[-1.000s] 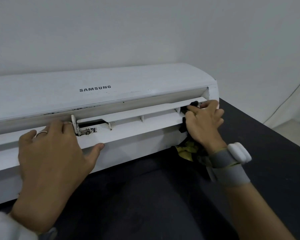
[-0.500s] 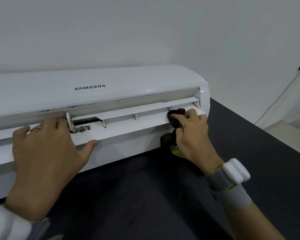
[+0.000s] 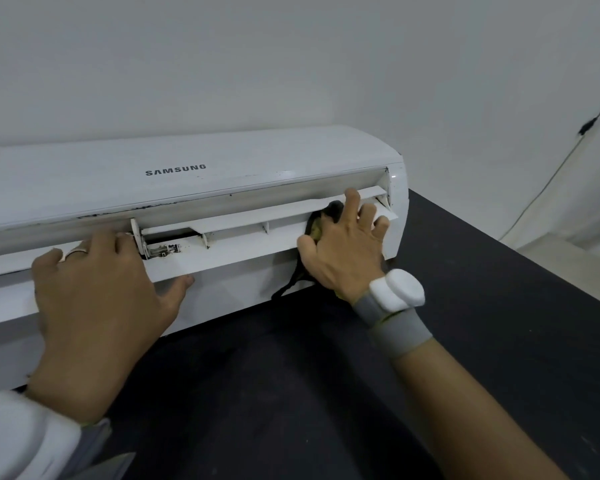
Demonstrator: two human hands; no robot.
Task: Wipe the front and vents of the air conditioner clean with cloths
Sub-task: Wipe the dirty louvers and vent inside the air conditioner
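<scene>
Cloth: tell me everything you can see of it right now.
The cloth is dark, nearly black, with a yellow patch showing by the thumb. It looks soft and crumpled. Most of it is hidden under the right hand, which presses it against the vent flap near the air conditioner's right end. A dark strip hangs below the hand, down the front toward the black table.

A white plastic Samsung air conditioner (image 3: 222, 157) lies on a matte black table top (image 3: 499, 306). The left hand (image 3: 97, 299), a silver ring (image 3: 75, 252) on one finger, rests flat with fingers spread on the long white vent flap (image 3: 243, 252). Near the unit's right end the right hand (image 3: 347, 251), fingers splayed, presses a dark cloth with a yellow patch (image 3: 331, 211) against the flap; a grey wrist band with a white block (image 3: 395, 317) wraps that wrist
</scene>
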